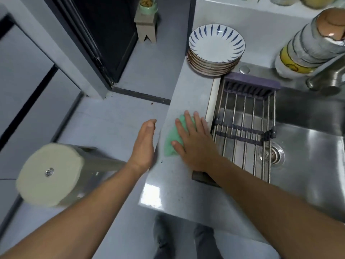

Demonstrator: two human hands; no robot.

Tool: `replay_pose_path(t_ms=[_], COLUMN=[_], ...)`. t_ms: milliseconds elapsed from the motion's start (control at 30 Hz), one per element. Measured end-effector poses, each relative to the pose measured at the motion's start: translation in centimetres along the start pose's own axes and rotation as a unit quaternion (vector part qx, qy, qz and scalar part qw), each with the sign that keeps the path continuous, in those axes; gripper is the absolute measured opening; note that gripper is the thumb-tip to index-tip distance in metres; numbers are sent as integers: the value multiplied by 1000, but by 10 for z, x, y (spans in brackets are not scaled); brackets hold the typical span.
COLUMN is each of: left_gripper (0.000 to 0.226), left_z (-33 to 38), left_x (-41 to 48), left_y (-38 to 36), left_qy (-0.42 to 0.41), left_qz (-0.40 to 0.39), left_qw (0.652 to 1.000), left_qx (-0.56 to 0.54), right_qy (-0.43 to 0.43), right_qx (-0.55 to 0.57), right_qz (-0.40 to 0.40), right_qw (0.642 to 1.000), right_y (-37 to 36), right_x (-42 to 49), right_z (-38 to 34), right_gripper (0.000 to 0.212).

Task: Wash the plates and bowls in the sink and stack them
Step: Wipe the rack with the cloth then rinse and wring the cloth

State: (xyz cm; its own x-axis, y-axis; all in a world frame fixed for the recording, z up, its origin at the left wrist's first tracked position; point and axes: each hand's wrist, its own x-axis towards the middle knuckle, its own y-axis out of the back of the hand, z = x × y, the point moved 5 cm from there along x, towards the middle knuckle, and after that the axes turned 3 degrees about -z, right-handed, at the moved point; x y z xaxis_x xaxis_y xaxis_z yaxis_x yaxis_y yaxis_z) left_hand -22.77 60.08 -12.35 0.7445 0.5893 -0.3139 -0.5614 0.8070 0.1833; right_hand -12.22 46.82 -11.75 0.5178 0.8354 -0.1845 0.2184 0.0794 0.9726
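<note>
— Plates (pixel 216 43): where do we find them?
— Stacked on the grey counter (pixel 186 94), well beyond our right fingertips; the top one is white with blue strokes. The bowls (pixel 306 47) are nested in one stack farther right, beside the faucet (pixel 328 77).
— And our hands?
— Our right hand (pixel 196 144) lies flat on a green cloth (pixel 170 144), fingers (pixel 188 120) straight and spread, pressing it to the counter and gripping nothing. Our left hand (pixel 143 144) is released too, fingers straight and together, edge-on just beside the counter's rim, above the floor (pixel 112 124).
— What lies right of the fingers?
— A steel sink (pixel 308 165), just beside our right hand. A wire rack (pixel 244 116) spans its near-left part, and the drain (pixel 273 153) shows through the bars.
— And the room?
— Grey tiles, with a dark door (pixel 104 34) far ahead of our left fingers and a small stool (pixel 146 25) holding a green pot next to it. A cream-topped cylinder (pixel 50 174) stands left of our left forearm. Between our right fingertips and the plates we see only bare counter.
</note>
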Motion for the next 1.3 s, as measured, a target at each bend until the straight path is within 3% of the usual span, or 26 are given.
replay_pose_path(t_ms=[133,200,267,367,667,900,1000,1167,1300], left_gripper=[44,52,65,66,61,60,62,66,63], left_z=[0,0,1,10,21,28,32,42,51], left_x=[-28,-46,-62,-81,-142,-190,-208,-226,-234], left_y=[3,-1,-6,-33,-184,-306,-367,-442,-481], left_qy=[-50,-76,-112,-178,-251,-264,-256,-241,-219], left_qz=[-27,-46,-58,-91,-223,-246,-250,-254,-255], left_qw=[994,987,976,943,869,851,852,850,859], left_qx=[94,137,179,267,364,381,382,395,385], right_qy=[30,44,38,-1,-150,-396,-390,-276,-347], right_qx=[-12,-2,1,2,-19,20,11,14,16], right_qz=[7,6,4,9,4,17,25,17,23], right_qw=[999,999,999,1000,988,918,920,961,938], right_y=[-10,-16,-24,-31,-41,-42,-43,-48,-49], right_x=[-38,-70,-98,-137,-298,-449,-456,-478,-523], right_z=[-45,-63,-71,-51,101,290,305,314,378], right_gripper=[85,88,78,66,62,67,66,62,63])
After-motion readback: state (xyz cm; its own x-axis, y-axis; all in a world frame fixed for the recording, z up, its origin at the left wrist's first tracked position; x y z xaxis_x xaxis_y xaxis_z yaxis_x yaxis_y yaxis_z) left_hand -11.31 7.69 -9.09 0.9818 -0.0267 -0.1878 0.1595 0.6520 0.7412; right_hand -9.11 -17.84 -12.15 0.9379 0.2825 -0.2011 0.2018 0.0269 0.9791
